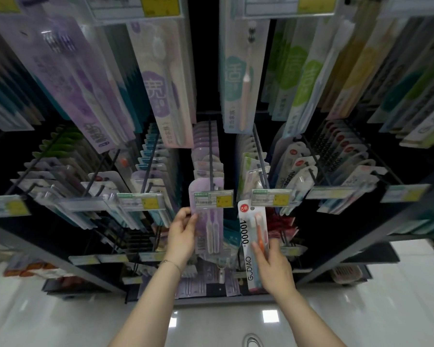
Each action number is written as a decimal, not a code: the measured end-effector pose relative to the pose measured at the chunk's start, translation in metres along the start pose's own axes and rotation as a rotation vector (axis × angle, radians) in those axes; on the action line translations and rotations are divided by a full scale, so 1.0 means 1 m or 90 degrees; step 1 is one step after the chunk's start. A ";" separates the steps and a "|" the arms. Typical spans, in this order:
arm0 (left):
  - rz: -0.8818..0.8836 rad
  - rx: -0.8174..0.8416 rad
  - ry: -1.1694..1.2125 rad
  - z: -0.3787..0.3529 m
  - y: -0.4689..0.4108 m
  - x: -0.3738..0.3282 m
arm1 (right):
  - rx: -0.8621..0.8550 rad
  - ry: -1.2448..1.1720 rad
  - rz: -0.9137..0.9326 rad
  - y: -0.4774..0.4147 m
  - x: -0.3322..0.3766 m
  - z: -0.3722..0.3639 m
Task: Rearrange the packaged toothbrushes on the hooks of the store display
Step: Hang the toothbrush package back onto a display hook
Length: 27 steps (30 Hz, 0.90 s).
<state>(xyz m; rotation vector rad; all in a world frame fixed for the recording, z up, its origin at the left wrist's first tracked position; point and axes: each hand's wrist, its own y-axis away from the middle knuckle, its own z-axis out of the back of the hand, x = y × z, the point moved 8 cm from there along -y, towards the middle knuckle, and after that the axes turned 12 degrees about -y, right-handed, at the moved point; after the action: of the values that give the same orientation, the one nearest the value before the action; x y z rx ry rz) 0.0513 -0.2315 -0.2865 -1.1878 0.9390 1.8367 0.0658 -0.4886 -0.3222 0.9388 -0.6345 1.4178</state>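
Observation:
A lilac toothbrush pack hangs at the front of the middle hook, below a price tag. My left hand pinches that pack's left edge with thumb and fingers. My right hand grips a white pack with orange brushes, printed "10000", holding it upright just right of the lilac pack and off any hook. Its top hole sits below the neighbouring hook's price tag.
Rows of hooks full of packaged toothbrushes fill the dark display on both sides, with taller packs hanging overhead. More packs hang on lower hooks beneath my hands. A glossy white floor lies below.

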 end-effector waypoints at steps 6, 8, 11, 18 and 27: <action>-0.002 0.007 -0.013 -0.009 0.001 0.003 | -0.031 -0.047 -0.018 -0.005 0.004 0.011; 0.006 0.007 -0.008 -0.010 0.003 0.004 | -0.039 -0.063 -0.024 -0.006 0.005 0.014; 0.007 0.006 -0.015 -0.010 0.002 0.007 | -0.052 -0.078 -0.029 -0.006 0.007 0.017; -0.010 0.033 -0.037 -0.018 0.003 0.011 | -0.091 -0.088 -0.034 -0.002 0.010 0.027; 0.004 -0.042 -0.114 -0.013 -0.013 0.011 | -0.126 -0.065 -0.047 -0.001 -0.004 0.050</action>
<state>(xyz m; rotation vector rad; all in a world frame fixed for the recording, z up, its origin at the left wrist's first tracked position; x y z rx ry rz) 0.0642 -0.2348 -0.3033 -1.0392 0.7878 1.9561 0.0742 -0.5330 -0.2999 0.8722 -0.7939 1.2227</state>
